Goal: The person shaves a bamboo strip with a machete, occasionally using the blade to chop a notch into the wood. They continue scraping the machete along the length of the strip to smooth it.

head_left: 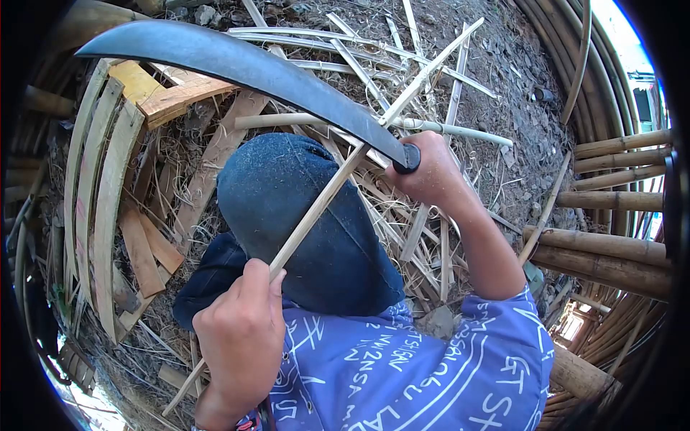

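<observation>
My right hand is wrapped round the dark handle of a machete, whose broad curved blade reaches across to the upper left. In my left hand is a long pale bamboo strip, gripped with the thumb along it. The strip slants up over my jeans-covered knee and passes under the blade near the handle, its far end at the upper right. Blade and strip cross and seem to touch there. A thin end of the strip shows below my left hand.
Split bamboo strips and curly shavings litter the ground ahead. Curved wooden slats and a wooden block stand at left. Thick bamboo poles lie stacked at right, with more bamboo along the upper right edge.
</observation>
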`<state>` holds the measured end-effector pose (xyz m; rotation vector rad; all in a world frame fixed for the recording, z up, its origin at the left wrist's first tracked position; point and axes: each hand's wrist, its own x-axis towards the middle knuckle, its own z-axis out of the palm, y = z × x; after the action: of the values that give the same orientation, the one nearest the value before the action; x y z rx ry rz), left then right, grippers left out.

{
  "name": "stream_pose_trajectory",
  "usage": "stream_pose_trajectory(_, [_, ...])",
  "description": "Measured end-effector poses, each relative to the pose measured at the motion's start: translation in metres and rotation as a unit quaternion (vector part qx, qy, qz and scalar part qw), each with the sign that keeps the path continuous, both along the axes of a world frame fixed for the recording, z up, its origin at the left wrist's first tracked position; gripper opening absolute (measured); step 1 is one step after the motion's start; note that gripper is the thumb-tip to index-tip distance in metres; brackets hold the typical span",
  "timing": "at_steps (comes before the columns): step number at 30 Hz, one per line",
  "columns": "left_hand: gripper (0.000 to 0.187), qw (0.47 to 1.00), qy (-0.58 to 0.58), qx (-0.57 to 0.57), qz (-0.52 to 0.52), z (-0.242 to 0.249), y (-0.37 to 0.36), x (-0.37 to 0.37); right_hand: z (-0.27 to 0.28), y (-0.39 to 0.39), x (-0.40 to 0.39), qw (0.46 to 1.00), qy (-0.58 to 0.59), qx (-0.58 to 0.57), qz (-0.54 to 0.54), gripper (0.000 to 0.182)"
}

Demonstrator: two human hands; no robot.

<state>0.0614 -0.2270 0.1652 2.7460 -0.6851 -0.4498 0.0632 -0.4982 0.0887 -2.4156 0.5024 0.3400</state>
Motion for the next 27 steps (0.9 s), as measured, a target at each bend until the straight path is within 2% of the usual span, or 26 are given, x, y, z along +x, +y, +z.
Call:
stream_pose_trajectory(2, [0.017,1.0,-0.003,0.007,-0.001,0.001,0.001,-0.001,-0.009,-0.009,-0.002,1.0,-0.017,-0.015,0.001,0.019])
stream_pose_trajectory(4, [0.017,1.0,-0.01,0.013,-0.003,0.002,0.002,-0.002,-0.02,-0.03,-0.003,0.992,0.015,-0.022,-0.12,0.018])
stream_pose_trajectory(5, [0.017,1.0,-0.023,0.015,-0.007,0.002,0.004,-0.003,-0.018,-0.043,-0.004,0.993,0.024,0.0,-0.114,0.017])
stream_pose_trajectory(7, [0.018,0.999,-0.038,0.013,0.0,0.0,0.003,-0.002,-0.023,-0.047,-0.002,0.995,0.034,-0.043,-0.084,0.018])
stream_pose_trajectory(13, [0.019,0.999,-0.029,0.028,-0.008,0.005,-0.002,-0.003,-0.031,-0.05,0.001,0.995,0.001,-0.053,-0.084,0.019])
stream_pose_trajectory(15, [0.02,0.999,-0.025,0.034,-0.006,0.006,-0.001,-0.002,-0.04,-0.053,-0.001,0.99,-0.095,-0.08,-0.073,0.021])
stream_pose_trajectory(17, [0.021,0.999,-0.025,0.037,-0.005,0.007,-0.002,-0.002,-0.046,-0.056,-0.003,0.99,-0.078,-0.099,-0.069,0.02])
stream_pose_trajectory(19, [0.021,0.999,-0.025,0.041,-0.004,0.007,-0.002,-0.003,-0.052,-0.059,-0.004,0.98,-0.13,-0.137,-0.064,0.018])
stream_pose_trajectory(21, [0.025,0.999,-0.011,-0.017,0.032,0.004,-0.001,-0.003,-0.05,-0.065,-0.003,0.98,-0.125,-0.137,-0.075,0.018])
stream_pose_trajectory(24, [0.022,0.999,-0.021,0.024,-0.01,0.005,-0.001,0.0,-0.043,-0.066,-0.001,0.981,-0.088,-0.143,-0.093,0.018])
stream_pose_trajectory(27, [0.021,0.999,-0.014,0.029,-0.009,0.005,0.0,0.0,-0.043,-0.065,-0.004,0.983,-0.053,-0.142,-0.105,0.019])
